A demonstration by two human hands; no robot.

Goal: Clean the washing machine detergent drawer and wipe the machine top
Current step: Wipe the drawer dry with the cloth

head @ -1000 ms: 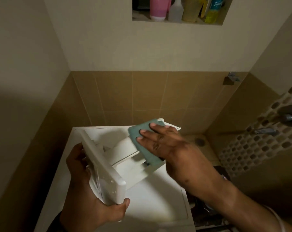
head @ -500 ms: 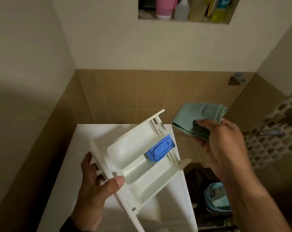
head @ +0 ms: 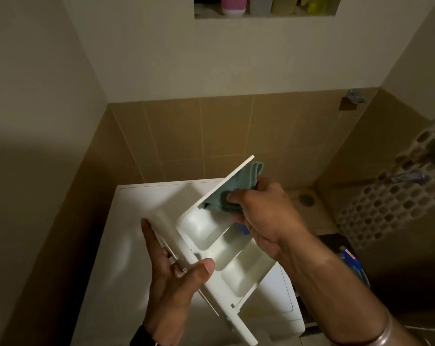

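The right hand (head: 266, 216) has come back from the right and now presses the green cloth (head: 236, 186) into the far end of the detergent drawer (head: 221, 248), fingers curled around it. The left hand (head: 171, 278) grips the drawer's near front panel, holding it above the washing machine top (head: 126, 245)

— Where am I working here?

— From my feed, a home bathroom or wash area. Tan wall tiles (head: 223, 136) cover the lower wall, plain paint above.

— Anything else?

— A white washing machine (head: 126, 245) stands in the near left corner. A recessed niche (head: 263, 16) in the far wall holds bottles (head: 281, 3) and a pink container (head: 59, 5). On the right I see metal taps (head: 408, 176) on a mosaic wall, and a floor drain (head: 306, 199) below.
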